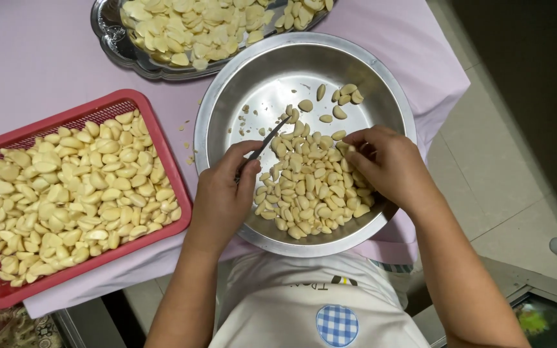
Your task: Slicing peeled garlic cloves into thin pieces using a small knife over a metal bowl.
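Note:
A wide steel bowl [227, 96] sits on the table's near edge with a heap of peeled garlic cloves [311, 187] in its near half. My left hand [224, 193] grips a small knife [267, 143], blade pointing up and right over the cloves. My right hand [388, 164] reaches into the heap from the right, fingertips pinched on a clove at the pile's upper right. A few loose cloves [340, 103] and trimmed bits lie on the bowl's far side.
A red plastic basket [98, 106] full of peeled garlic stands at the left. A steel tray [114, 48] of sliced garlic sits at the back. A pale pink cloth [33, 51] covers the table; tiled floor [485, 167] lies to the right.

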